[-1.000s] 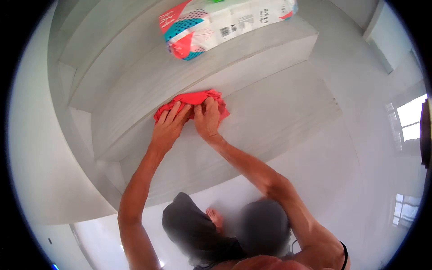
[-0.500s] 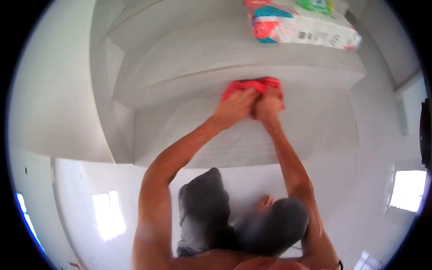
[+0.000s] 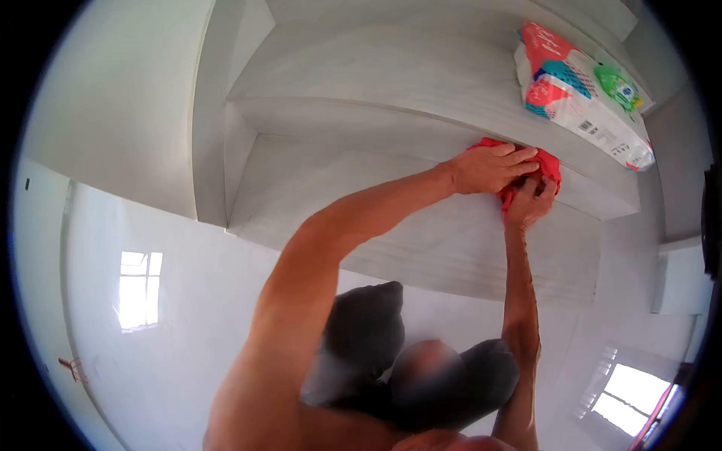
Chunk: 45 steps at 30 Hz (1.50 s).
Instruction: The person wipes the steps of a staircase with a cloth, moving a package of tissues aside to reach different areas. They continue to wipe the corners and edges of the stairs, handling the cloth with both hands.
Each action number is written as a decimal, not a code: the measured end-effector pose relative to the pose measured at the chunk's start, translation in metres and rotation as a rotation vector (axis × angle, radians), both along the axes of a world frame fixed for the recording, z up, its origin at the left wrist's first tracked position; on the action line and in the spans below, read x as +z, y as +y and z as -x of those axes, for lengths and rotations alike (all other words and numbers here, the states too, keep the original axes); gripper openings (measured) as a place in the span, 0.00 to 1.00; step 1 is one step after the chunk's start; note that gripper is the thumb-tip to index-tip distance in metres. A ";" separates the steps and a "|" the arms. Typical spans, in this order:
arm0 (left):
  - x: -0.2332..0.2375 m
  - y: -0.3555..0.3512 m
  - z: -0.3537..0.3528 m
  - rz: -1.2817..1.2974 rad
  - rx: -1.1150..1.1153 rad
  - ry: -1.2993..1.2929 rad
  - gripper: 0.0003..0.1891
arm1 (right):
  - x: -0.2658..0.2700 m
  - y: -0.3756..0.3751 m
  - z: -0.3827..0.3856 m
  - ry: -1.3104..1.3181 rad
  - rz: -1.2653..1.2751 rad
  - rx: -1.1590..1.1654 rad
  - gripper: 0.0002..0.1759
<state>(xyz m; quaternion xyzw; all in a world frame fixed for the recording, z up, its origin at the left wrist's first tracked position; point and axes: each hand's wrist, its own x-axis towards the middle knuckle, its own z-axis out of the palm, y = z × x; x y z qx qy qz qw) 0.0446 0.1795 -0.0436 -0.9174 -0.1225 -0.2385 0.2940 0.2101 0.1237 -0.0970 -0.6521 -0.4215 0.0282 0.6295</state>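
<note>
A bunched red cloth (image 3: pixel 551 167) lies against the upright face between two pale steps, right of centre. My left hand (image 3: pixel 489 168) presses on its left part, fingers stretched to the right over the fabric. Below and to the right, my right hand (image 3: pixel 529 206) holds the lower part of the cloth, with its fingers bent into it. Both hands nearly touch. The cloth meets the lower step (image 3: pixel 391 203) under the upper step's edge.
On the upper step (image 3: pixel 391 68) lies a white, red and blue plastic-wrapped package (image 3: pixel 594 113) with a small green packet (image 3: pixel 618 86) on it. A pale panel (image 3: pixel 120 98) stands at the left. My knees are below, above a glossy floor (image 3: pixel 195 301).
Both hands and the red cloth have moved right along the step's upright face. The view has turned, so the package appears lower and further right.
</note>
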 end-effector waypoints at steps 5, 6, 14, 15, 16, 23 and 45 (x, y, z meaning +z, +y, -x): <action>0.008 -0.002 0.097 -0.009 0.100 -0.142 0.16 | 0.018 0.005 0.069 -0.407 -0.027 0.167 0.14; 0.006 -0.002 0.117 0.001 0.124 -0.200 0.16 | 0.024 0.006 0.083 -0.487 -0.047 0.219 0.14; -0.015 -0.032 0.262 0.118 0.559 -0.519 0.14 | 0.063 0.029 0.206 -1.016 -0.059 0.648 0.19; -0.017 -0.038 0.274 0.132 0.624 -0.534 0.15 | 0.062 0.031 0.221 -1.056 -0.025 0.679 0.21; -0.019 -0.043 0.287 0.172 0.672 -0.540 0.16 | 0.060 0.036 0.235 -1.092 0.009 0.706 0.23; -0.043 -0.068 0.331 0.369 1.041 -0.736 0.24 | 0.048 0.045 0.328 -1.156 -0.052 0.814 0.33; -0.064 -0.075 0.318 1.029 1.067 -1.103 0.20 | -0.026 0.015 0.343 -1.098 0.401 0.655 0.24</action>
